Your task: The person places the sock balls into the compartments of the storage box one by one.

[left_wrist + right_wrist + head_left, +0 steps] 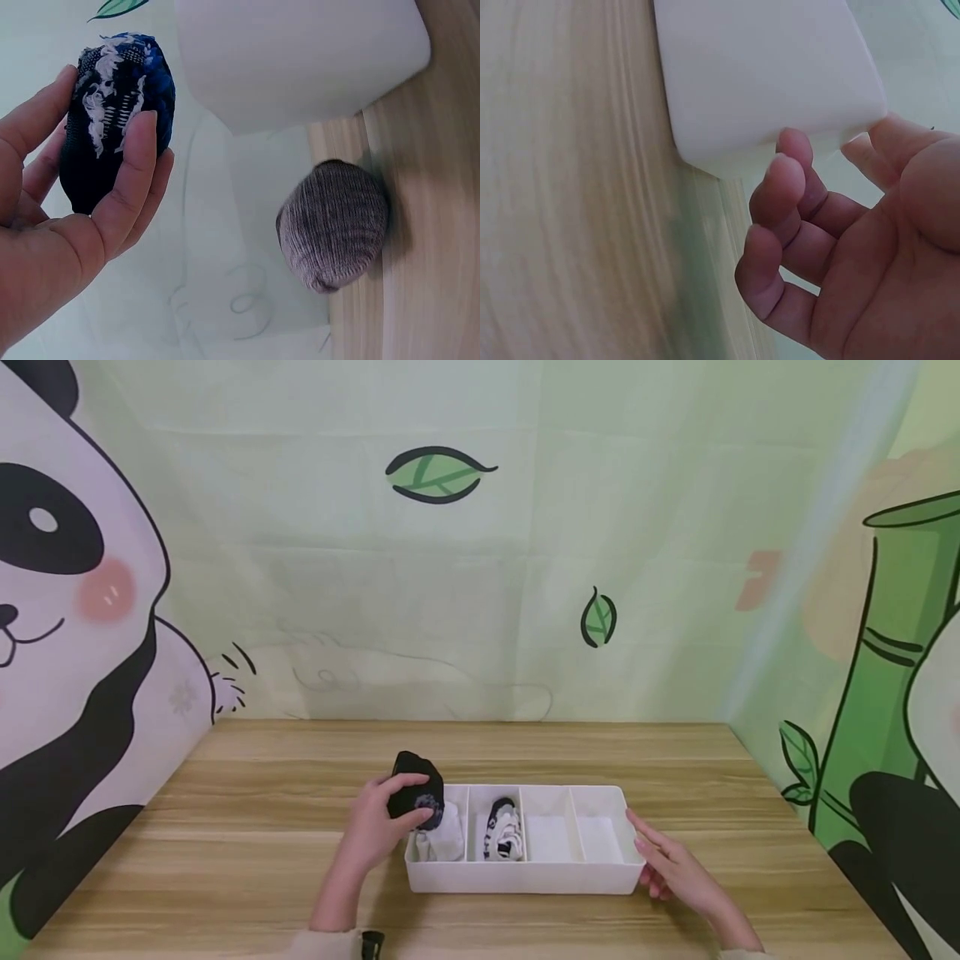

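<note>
A dark balled sock [120,120] with blue patches and loose white threads is held between the thumb and fingers of my left hand [378,818], above the left end of a white divided box [517,878]. A white folded sock [447,839] lies in the leftmost compartment below it. The compartment beside that holds a black-and-white sock [504,835]. My right hand [678,868] touches the box's right end with its fingertips, its other fingers loosely bent in the right wrist view.
A grey ribbed balled sock [335,223] sits on the wooden table [247,843] near the box's left end in the left wrist view; I cannot make it out in the head view. A panda-printed cloth backdrop [450,610] stands behind the table.
</note>
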A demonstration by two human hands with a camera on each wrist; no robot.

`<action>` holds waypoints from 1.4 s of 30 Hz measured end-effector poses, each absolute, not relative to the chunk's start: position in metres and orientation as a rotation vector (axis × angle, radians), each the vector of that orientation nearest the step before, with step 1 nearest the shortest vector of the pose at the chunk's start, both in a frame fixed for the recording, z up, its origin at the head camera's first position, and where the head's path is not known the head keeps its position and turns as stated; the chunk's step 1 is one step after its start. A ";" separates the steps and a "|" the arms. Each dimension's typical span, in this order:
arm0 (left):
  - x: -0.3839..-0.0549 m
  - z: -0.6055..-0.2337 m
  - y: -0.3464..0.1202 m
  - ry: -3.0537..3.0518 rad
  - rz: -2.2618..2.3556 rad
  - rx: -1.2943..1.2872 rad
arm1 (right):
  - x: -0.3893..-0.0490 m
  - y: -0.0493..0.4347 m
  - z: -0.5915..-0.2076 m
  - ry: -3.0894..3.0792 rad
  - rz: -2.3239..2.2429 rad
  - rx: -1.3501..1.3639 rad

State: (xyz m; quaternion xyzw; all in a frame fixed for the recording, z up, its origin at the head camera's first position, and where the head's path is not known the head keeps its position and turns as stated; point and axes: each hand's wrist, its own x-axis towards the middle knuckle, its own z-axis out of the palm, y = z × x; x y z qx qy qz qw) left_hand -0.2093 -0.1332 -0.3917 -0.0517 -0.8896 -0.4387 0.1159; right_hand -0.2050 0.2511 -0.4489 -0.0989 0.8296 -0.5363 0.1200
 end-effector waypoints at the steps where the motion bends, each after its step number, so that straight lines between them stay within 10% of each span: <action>1: -0.210 -0.391 -0.132 -2.610 -1.272 -0.157 | -0.205 0.251 -0.449 2.424 -1.566 -0.287; 42: -0.222 -0.398 -0.055 -2.717 -1.347 -0.568 | -0.206 0.252 -0.451 2.402 -1.583 -0.285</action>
